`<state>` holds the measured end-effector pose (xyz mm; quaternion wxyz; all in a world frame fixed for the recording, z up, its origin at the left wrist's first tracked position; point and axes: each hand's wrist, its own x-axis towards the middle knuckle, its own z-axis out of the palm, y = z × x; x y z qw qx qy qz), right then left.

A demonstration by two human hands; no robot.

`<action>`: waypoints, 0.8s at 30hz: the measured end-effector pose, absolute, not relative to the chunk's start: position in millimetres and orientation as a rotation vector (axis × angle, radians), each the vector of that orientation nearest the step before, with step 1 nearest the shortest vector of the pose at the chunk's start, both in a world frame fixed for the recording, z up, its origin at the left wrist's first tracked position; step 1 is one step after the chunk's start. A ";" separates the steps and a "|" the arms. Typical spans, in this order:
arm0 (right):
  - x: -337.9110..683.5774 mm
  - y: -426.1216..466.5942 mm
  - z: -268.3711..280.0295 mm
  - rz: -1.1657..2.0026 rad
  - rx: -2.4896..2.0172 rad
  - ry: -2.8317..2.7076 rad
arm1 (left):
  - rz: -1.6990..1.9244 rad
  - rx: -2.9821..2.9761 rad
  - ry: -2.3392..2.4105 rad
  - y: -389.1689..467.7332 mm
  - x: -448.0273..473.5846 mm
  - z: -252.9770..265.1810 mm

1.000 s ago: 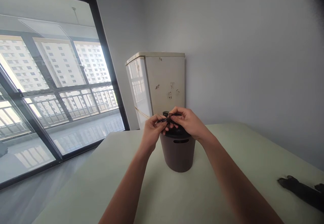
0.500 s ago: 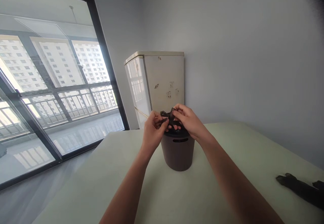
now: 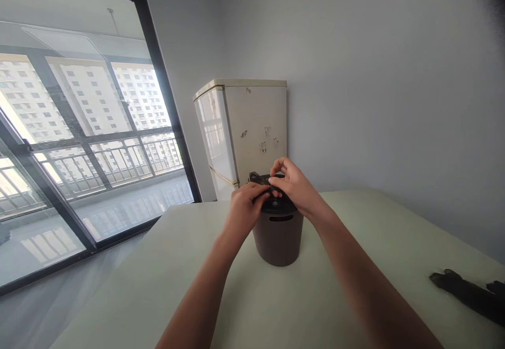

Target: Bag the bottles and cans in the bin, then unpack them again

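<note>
A dark brown trash bin [image 3: 278, 241] stands upright on the pale green table [image 3: 252, 307], a slot-shaped handle hole facing me. Black plastic of a garbage bag [image 3: 256, 178] bunches up over its top. My left hand [image 3: 246, 204] is closed on the bag at the rim's left side, thumb and fingers pinched together. Close beside it, my right hand [image 3: 290, 183] pinches the bag over the middle of the opening, its fingers curled. The exact grip of the fingertips is partly hidden, and so is the inside of the bin.
Rolled black plastic [image 3: 467, 291] lies at the table's right edge. Behind the table stands a white refrigerator [image 3: 258, 117] with worn marks on its side. A grey wall [image 3: 374, 75] closes off the right, and a dark-framed sliding glass door [image 3: 165, 75] is at left.
My left hand has turned over and moved slightly right, towards my right hand. The raised bag loops between the fingers have sunk lower. The bin has stayed in place.
</note>
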<state>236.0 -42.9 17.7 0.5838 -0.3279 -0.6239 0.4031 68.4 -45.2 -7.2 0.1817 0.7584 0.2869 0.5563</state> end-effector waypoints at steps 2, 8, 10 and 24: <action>239.1 -43.5 17.4 0.955 -0.736 -1.497 | 1.576 2.130 0.830 -44.6 68.1 -6.4; 251.8 -45.5 20.9 0.683 -0.759 -1.905 | 1.584 2.069 0.893 -45.0 68.3 -4.6; 255.0 -49.2 24.2 0.585 -0.808 -1.961 | 1.606 2.069 0.917 -44.8 68.2 -4.9; 259.1 -49.7 27.5 0.464 -0.891 -1.966 | 1.711 1.989 0.985 -49.1 60.8 -0.9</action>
